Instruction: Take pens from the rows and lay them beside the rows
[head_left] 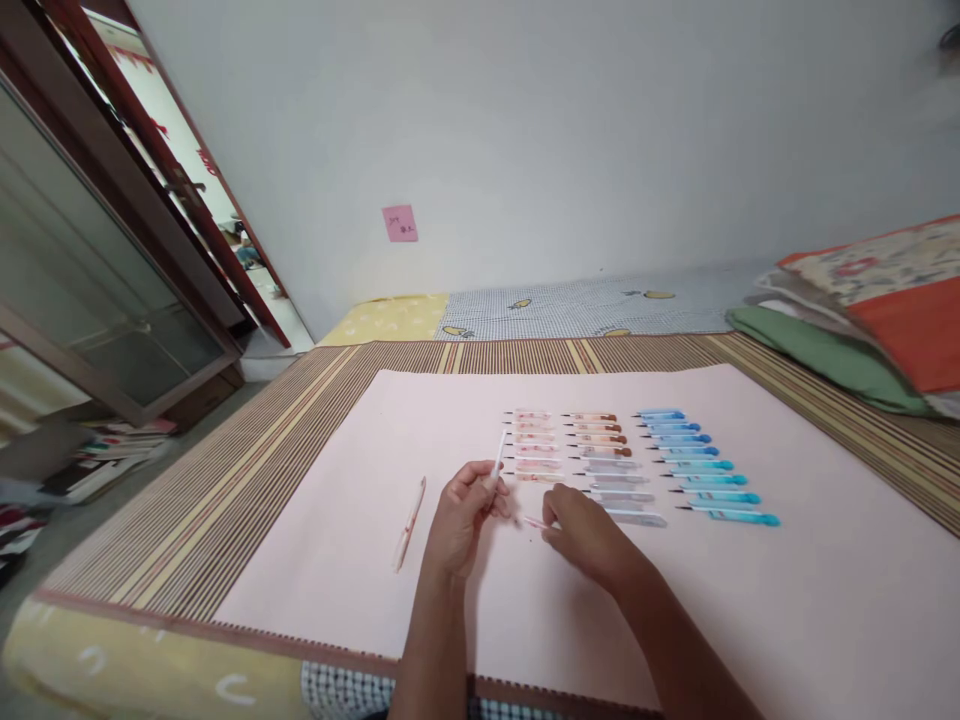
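Observation:
My left hand [469, 505] is closed around a slender white pen part [499, 455], which points up and away from me. My right hand [581, 530], just to its right, pinches a thin pale pink pen part [535, 522]; its far end is hidden by my fingers. To the left of both hands, a pink and white pen [409, 525] lies alone on the pale pink sheet [337, 510]. Beyond my hands, pens with dark pointed tips lie in columns: pink ones [534, 450], brown ones [600, 438], grey ones [619, 480] and blue ones [694, 450].
The sheet lies on a striped mat [187, 520] over a bed. Folded bedding [847, 350] and an orange patterned cushion [915, 300] are stacked at the right. A pink note [400, 223] sticks to the wall behind. Glass-panelled doors [112, 270] stand at the left.

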